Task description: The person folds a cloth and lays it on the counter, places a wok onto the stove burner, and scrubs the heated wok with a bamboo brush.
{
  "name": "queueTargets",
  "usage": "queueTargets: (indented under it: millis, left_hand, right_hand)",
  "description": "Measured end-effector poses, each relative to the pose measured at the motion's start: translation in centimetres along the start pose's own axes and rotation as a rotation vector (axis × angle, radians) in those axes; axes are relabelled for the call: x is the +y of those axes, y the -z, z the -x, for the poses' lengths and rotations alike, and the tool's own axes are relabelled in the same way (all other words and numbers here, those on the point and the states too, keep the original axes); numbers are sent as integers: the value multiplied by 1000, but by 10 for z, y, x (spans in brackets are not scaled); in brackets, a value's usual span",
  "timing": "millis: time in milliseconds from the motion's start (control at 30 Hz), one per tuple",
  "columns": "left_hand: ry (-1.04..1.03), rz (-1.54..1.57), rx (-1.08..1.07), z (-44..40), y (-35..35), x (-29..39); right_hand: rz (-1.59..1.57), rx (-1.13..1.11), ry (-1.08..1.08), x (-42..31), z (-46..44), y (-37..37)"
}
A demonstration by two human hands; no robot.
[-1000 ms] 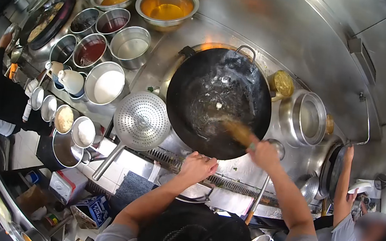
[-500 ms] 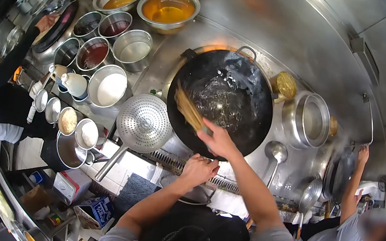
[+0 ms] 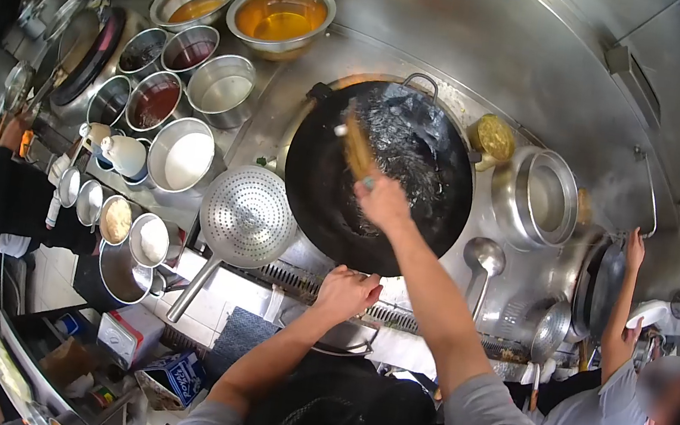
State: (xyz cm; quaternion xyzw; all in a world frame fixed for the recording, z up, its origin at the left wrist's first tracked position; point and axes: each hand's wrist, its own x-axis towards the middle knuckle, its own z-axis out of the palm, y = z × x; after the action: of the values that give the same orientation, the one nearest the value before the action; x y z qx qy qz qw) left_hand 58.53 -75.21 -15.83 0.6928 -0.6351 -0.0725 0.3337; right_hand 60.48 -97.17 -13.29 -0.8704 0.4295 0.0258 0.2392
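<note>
My right hand (image 3: 385, 201) grips a bamboo wok brush (image 3: 356, 147) inside the large black wok (image 3: 315, 200). Its bristles point away from me, over shiny liquid in the wok. My left hand (image 3: 348, 294) is closed just in front of the wok's near rim, and whatever its fingers hold, if anything, is hidden. A perforated metal strainer (image 3: 247, 215) lies left of the wok, its handle toward me. To the right, a steel ladle (image 3: 485, 259) rests on the counter.
Several steel pots of sauces and powders, including a white powder pot (image 3: 183, 154), stand at left. Two bowls of amber liquid, one an amber bowl (image 3: 280, 17), sit behind them. Stacked pots (image 3: 534, 205) stand at right. Co-workers are at left and at right (image 3: 606, 424).
My right hand and the brush have moved farther into the wok, and the brush stands more upright in view. The left hand stays by the near rim. The left co-worker's arm has drawn back.
</note>
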Motion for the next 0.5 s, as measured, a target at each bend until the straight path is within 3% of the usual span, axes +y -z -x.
queueTargets:
  millis: [133, 267, 333, 400, 467, 500]
  left_hand:
    - [2, -16, 16, -2, -6, -1]
    - [-8, -8, 20, 0, -4, -5]
    - [-5, 5, 16, -1, -1, -5]
    - [-22, 19, 34, -1, 0, -6]
    - [-20, 17, 30, 0, 1, -7]
    - [-23, 20, 26, 0, 1, -6]
  right_hand:
    - [-35, -76, 160, 3, 87, -6]
    - [338, -320, 75, 64, 142, 65]
    - [574, -304, -76, 98, 127, 93]
    - [619, -74, -137, 110, 91, 106]
    - [508, 91, -59, 104, 34, 94]
    - [444, 52, -132, 87, 6, 87]
